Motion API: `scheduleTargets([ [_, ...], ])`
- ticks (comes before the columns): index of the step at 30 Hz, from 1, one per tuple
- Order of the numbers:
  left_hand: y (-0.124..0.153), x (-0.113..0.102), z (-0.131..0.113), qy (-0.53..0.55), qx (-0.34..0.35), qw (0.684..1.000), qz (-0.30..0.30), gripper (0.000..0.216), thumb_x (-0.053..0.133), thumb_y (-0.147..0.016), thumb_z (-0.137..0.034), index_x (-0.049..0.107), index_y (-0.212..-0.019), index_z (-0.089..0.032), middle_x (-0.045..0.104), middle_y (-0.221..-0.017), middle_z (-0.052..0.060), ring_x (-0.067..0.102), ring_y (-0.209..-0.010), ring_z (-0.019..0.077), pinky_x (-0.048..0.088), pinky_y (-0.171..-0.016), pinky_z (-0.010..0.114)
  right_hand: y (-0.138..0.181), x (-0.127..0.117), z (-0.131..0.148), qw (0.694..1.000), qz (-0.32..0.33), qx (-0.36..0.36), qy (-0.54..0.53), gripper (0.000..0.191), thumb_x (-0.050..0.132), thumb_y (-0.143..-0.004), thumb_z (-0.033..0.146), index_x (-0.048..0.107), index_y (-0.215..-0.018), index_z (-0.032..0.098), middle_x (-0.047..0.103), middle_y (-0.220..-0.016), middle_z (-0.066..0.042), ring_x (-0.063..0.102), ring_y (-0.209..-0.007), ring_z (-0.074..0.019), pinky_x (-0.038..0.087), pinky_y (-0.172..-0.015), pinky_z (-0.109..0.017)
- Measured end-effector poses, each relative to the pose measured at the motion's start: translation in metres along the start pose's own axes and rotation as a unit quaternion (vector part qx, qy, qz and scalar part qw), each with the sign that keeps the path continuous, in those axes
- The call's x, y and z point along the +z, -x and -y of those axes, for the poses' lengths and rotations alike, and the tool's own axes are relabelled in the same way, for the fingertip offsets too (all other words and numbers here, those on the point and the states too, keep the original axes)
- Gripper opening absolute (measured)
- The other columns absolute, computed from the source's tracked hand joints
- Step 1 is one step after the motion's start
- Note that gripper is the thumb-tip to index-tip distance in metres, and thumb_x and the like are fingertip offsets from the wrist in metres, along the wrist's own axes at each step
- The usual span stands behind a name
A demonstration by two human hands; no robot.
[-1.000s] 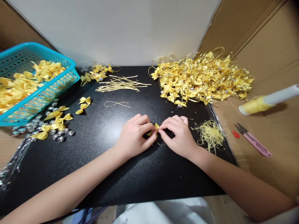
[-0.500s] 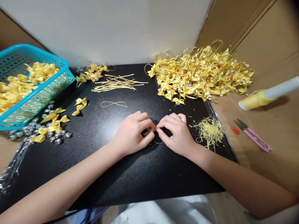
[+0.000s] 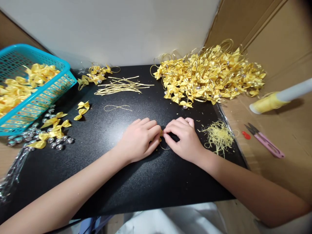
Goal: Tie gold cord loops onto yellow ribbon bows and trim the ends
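Note:
My left hand [image 3: 141, 139] is closed, its fingers curled over a yellow ribbon bow [image 3: 161, 133] that is almost wholly hidden. Facing it, my right hand [image 3: 182, 138] pinches thumb and forefinger together at the bow's edge. A thin yellow cord [image 3: 165, 148] loops out below, running under the right fingertips; exactly how it passes around the bow is covered. Both hands rest low over the black tabletop [image 3: 146, 185], fingertips nearly touching. Beyond them lies one loose crossed cord [image 3: 118, 108], with a bundle of cut gold cords [image 3: 124, 86] behind it.
At left, a turquoise basket [image 3: 65, 70] holds yellow bows; silver bells [image 3: 59, 141] and loose bows [image 3: 57, 131] lie beside it. Finished-looking bows with bells form a big pile [image 3: 207, 76] at back right. Thread scraps [image 3: 220, 138], pink snips [image 3: 268, 144] and a yellow-wound tube [image 3: 270, 102] are on the right.
My left fingers have closed in further, covering the bow and a bell-like glint that showed in the gap before. The right hand has barely moved.

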State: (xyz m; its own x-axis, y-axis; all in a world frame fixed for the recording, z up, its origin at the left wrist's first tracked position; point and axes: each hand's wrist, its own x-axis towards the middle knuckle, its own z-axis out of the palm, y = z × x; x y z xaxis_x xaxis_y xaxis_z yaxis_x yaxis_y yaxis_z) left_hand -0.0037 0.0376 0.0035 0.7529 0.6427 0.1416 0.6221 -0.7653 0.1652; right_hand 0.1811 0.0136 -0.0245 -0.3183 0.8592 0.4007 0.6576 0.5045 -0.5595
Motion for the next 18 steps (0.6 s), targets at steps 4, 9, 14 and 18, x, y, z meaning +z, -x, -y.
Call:
scheduleTargets([
  [4, -0.0007, 0.0019, 0.0005, 0.002, 0.001, 1.000, 0.008, 0.020, 0.042, -0.091, -0.024, 0.056, -0.078, -0.017, 0.058, -0.073, 0.005, 0.046, -0.066, 0.0193, 0.035, -0.061, 0.032, 0.0001, -0.0006, 0.0000, 1.000, 0.004, 0.003, 0.000, 0.015, 0.059, -0.088, 0.018, 0.062, -0.074, 0.020, 0.069, -0.079, 0.003, 0.058, -0.080, -0.0154, 0.027, -0.081, -0.036],
  [9, -0.0009, 0.0017, 0.0010, 0.004, 0.005, 1.000, 0.014, 0.021, 0.041, -0.091, -0.024, 0.056, -0.078, -0.017, 0.059, -0.074, 0.005, 0.047, -0.067, 0.0201, 0.034, -0.061, 0.033, -0.0002, -0.0003, -0.0007, 1.000, 0.003, 0.003, 0.000, 0.016, 0.058, -0.089, 0.018, 0.062, -0.074, 0.020, 0.069, -0.079, 0.003, 0.058, -0.081, -0.0155, 0.027, -0.081, -0.036],
  [14, -0.0007, 0.0003, 0.0022, 0.004, 0.013, 1.000, 0.014, 0.022, 0.040, -0.092, -0.025, 0.056, -0.078, -0.018, 0.060, -0.075, 0.005, 0.048, -0.068, 0.0203, 0.034, -0.061, 0.034, 0.0001, 0.0003, -0.0005, 1.000, 0.009, 0.005, 0.006, 0.017, 0.057, -0.090, 0.019, 0.063, -0.075, 0.020, 0.069, -0.079, 0.003, 0.058, -0.081, -0.0155, 0.027, -0.082, -0.036],
  [18, -0.0009, 0.0012, 0.0034, 0.009, 0.016, 1.000, 0.007, 0.023, 0.040, -0.093, -0.025, 0.056, -0.078, -0.018, 0.060, -0.075, 0.004, 0.048, -0.068, 0.0197, 0.034, -0.061, 0.033, 0.0004, 0.0002, -0.0007, 1.000, 0.013, 0.007, 0.007, 0.016, 0.057, -0.092, 0.020, 0.064, -0.077, 0.020, 0.070, -0.081, 0.002, 0.058, -0.082, -0.0156, 0.027, -0.082, -0.036],
])
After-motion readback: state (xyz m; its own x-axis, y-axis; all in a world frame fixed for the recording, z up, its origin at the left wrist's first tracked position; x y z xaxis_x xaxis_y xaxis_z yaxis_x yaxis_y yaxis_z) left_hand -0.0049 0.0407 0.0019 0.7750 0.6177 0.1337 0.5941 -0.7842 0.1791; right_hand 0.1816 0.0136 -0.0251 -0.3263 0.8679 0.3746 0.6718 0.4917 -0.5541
